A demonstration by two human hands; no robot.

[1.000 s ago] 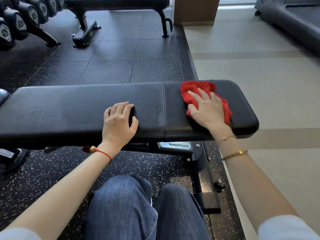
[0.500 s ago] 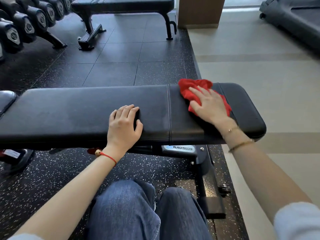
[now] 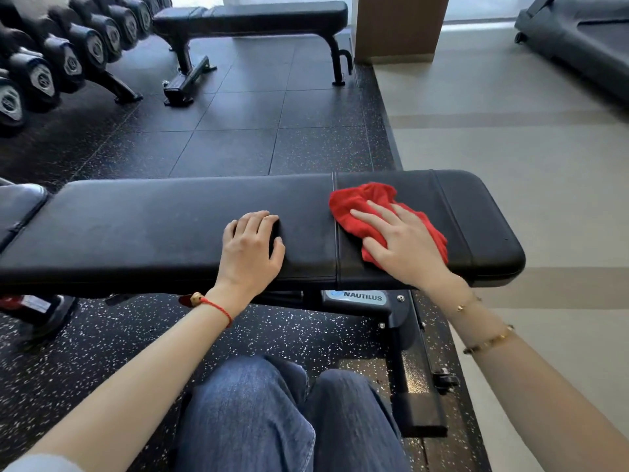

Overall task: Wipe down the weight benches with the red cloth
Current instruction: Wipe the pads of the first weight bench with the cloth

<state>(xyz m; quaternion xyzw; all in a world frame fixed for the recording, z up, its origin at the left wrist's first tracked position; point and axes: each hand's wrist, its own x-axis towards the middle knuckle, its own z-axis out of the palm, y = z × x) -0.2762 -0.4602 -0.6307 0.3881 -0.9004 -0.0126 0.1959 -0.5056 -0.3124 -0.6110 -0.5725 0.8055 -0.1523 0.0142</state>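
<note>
Now, change: crumpled red cloth has slid from the far edge toward mid-pad on the black padded weight bench.
Right hand: fingers spread flat, pressing cloth, not clutching.
Left hand: loosely curled, bracing, holds nothing.
Meaning: wiping underway; left pad likely undone.

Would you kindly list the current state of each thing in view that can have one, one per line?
Red cloth: crumpled, lying on the near bench, pressed under the right hand.
Right hand: fingers straight and spread, pressing the cloth.
Left hand: resting on the pad, fingers bent, holding nothing.
Near bench: pad laid flat.
Far bench: flat, unoccupied.
Dumbbells: racked in a row.
</note>
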